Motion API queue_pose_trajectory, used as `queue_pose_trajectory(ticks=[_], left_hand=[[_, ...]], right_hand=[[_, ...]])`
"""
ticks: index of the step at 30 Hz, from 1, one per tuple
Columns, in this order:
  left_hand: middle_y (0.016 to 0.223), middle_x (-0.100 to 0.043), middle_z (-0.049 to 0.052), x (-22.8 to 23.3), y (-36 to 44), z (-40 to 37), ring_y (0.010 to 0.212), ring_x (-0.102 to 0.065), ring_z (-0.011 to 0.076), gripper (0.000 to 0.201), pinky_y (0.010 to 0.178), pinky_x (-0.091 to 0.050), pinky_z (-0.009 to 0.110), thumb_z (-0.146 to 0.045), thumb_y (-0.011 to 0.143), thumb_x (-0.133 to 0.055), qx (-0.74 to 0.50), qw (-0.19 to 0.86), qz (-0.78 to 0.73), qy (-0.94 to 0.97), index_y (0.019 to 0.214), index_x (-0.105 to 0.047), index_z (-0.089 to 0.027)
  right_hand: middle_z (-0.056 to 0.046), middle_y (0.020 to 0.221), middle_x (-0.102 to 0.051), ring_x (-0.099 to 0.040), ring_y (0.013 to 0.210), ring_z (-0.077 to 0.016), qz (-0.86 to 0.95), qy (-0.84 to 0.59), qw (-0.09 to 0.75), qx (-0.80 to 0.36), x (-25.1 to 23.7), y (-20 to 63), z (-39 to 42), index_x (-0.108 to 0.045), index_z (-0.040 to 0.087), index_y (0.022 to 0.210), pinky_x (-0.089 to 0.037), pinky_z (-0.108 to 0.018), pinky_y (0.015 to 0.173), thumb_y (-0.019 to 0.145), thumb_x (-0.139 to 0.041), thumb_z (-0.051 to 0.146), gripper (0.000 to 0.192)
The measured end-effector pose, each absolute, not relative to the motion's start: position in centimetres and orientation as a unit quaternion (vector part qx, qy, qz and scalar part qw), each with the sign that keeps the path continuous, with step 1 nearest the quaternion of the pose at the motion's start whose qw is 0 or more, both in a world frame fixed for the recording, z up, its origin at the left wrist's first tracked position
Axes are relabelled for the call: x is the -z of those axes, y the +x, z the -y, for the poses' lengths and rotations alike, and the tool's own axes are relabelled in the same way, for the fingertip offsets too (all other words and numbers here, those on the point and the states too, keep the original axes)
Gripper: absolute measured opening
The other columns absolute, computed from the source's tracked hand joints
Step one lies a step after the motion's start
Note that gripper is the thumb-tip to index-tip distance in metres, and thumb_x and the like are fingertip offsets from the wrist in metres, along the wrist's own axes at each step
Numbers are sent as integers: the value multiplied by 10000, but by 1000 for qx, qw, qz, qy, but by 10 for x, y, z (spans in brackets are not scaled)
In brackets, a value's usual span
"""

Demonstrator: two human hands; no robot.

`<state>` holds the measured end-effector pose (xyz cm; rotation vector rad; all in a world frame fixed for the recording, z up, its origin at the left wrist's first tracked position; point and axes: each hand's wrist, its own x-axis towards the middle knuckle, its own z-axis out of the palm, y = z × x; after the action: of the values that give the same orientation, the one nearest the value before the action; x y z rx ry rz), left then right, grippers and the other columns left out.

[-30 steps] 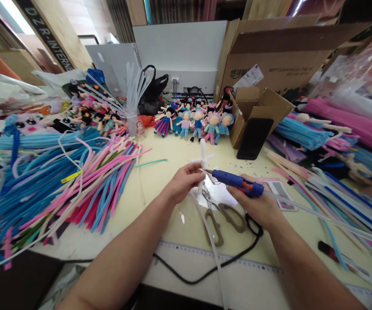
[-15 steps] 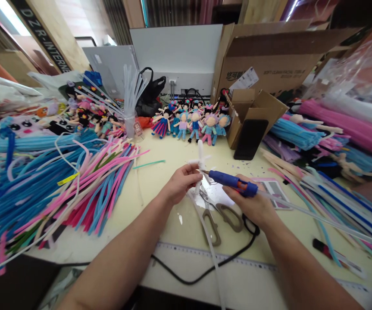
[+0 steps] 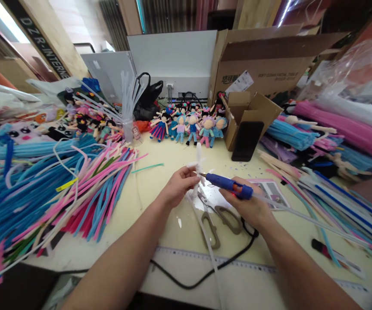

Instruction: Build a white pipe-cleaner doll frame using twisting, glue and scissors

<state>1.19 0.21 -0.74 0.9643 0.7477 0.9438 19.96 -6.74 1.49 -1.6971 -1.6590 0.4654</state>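
Pinched in the fingers of my left hand (image 3: 182,185) is a white pipe-cleaner figure (image 3: 199,153), upright, with short arms sticking out sideways. A long white pipe cleaner (image 3: 211,254) trails from below it toward the table's front edge. My right hand (image 3: 248,204) is wrapped round a blue glue gun (image 3: 227,184), whose nozzle points left and meets or nearly meets the figure. A clear glue stick (image 3: 289,209) juts from the gun's back. Under the hands lie scissors (image 3: 220,219) with grey-brown handles, partly over a bright white patch.
Bundles of coloured pipe cleaners (image 3: 43,189) cover the left, with more strips (image 3: 341,206) at right. Finished dolls (image 3: 192,127) stand at the back beside a small open carton (image 3: 253,110) and a black phone (image 3: 248,141). A black cord (image 3: 189,286) loops across the ruler strip (image 3: 250,265).
The view has shifted slightly. Both hands keep their hold, the glue gun's nozzle staying at the white figure; a small red light now shows beneath the gun.
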Motion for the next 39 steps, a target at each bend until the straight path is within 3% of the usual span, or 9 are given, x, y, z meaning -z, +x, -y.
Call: queue_pose_trajectory(ticks=[10,39], left_hand=[[684,-614,-6,4,12,-1,579,-543,91,401,573,-399,216,-200,585,-765,-429,733,-334,410,967,-646,-162],[670,-630,-12,-3,14,2,563,-555,81,309,590,-431,211,-184,566,-767,-433,734,-329,408,851,-652,-159]], right_hand=[[33,563,-471,-429,531,-123,636,-630,384,-229,-7,206,67,-504,209,657,-345,-254,498,758,-570,425,247],[45,534,-469,-415,511,-121,615,-626,405,-255,-12,202,65,-470,211,584,-325,-255,480,697,-632,438,301]])
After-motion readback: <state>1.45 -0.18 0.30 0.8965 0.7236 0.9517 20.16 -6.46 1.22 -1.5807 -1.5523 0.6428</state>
